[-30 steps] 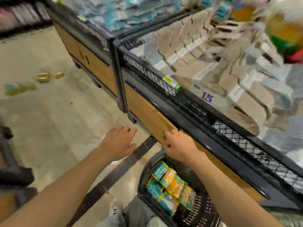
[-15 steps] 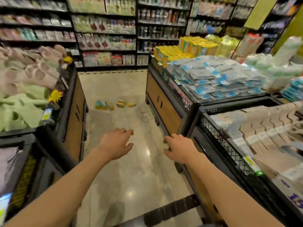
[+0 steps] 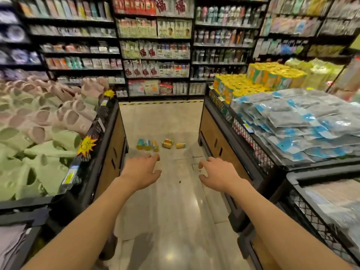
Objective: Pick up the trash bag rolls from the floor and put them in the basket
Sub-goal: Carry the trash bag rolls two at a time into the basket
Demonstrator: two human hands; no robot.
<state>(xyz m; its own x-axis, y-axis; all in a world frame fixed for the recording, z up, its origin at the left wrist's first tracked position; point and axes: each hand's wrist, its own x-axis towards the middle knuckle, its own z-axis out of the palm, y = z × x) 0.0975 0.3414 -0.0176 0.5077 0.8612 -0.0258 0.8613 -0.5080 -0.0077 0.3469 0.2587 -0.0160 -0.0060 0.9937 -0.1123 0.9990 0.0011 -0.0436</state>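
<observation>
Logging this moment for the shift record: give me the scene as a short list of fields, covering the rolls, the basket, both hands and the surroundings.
trash bag rolls: a loose cluster lying on the floor of the aisle, ahead of both hands
basket: not in view
left hand: holds nothing, fingers loosely spread
right hand: holds nothing, fingers loosely spread
left of aisle: bin of green and pink slippers
right of aisle: bin of blue and grey packets
</observation>
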